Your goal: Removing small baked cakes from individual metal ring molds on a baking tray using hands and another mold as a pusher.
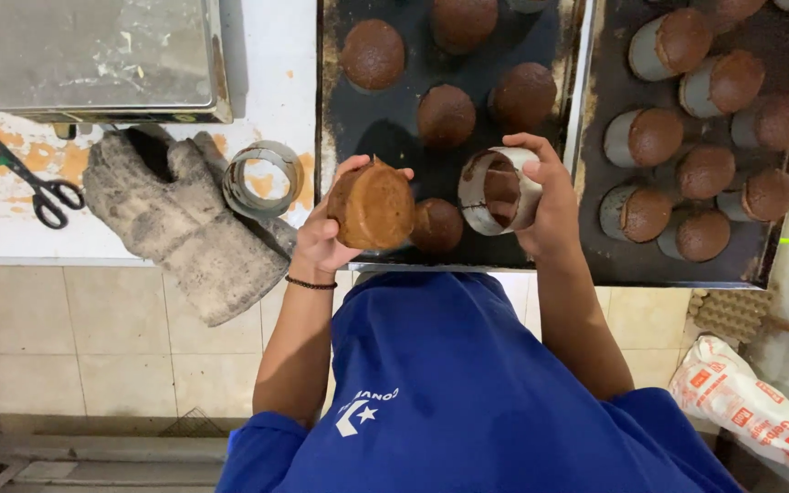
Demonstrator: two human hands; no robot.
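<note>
Left hand (326,239) grips 1 brown cake (373,208), right hand (550,205) clasps 1 empty metal ring mould (497,191), and we see both above the dark baking tray (358,119).

White counter (267,64) is running across the far side, its surface showing orange stains at the left. Pale square floor tiles (120,338) are lying below the counter edge. A white printed bag (751,411) is sitting on the floor at near right. Even, soft light is falling across everything.
</note>
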